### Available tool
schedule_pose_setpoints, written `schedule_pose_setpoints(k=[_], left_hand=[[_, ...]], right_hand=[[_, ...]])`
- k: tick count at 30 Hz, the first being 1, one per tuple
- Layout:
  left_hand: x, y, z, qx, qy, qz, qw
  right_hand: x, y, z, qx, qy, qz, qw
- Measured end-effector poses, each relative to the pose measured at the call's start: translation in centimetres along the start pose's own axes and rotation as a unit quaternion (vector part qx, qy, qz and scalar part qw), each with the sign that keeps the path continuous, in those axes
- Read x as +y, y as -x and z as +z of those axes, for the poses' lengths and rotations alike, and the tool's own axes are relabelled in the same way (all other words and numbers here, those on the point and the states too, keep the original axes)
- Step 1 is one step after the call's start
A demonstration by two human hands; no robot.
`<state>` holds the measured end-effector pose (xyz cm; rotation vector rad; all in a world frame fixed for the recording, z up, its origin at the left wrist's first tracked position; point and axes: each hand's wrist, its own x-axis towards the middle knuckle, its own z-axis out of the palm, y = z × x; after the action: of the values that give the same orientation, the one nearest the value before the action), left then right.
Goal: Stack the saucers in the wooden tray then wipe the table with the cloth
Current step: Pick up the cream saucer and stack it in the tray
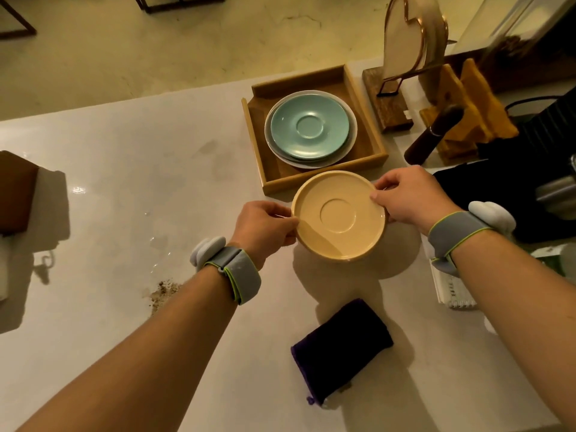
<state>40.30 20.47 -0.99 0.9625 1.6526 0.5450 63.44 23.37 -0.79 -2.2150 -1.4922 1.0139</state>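
A cream saucer [339, 216] hangs above the white table [131, 169], just in front of the wooden tray [367, 132]. My left hand [265, 227] pinches its left rim and my right hand [414, 198] pinches its right rim. Inside the tray a teal saucer [308, 124] lies on top of a wider white saucer [350, 148]. A folded dark purple cloth [341, 346] lies on the table nearer to me, below the held saucer.
Brown crumbs [162, 291] and wet smears [159, 241] mark the table left of my left wrist. A brown box [15, 191] sits at the left edge. A heart ornament on a wooden base [386, 101], napkin holder [461, 107] and dark appliances crowd the right.
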Motion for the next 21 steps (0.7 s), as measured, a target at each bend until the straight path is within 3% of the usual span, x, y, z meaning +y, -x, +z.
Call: schedule_pose_setpoints(k=[7,21], left_hand=[[4.3,-2.1,-2.8,0.035,0.008,0.045,0.998],[9.0,-9.6,-3.5,0.106,-0.009,0.047,0.993]], right_hand=[[-3.1,-1.9,-1.0,-0.007,-0.103,0.008,0.995],[-7.9,-9.4,-1.4,0.039,-0.117,0.014,0.992]])
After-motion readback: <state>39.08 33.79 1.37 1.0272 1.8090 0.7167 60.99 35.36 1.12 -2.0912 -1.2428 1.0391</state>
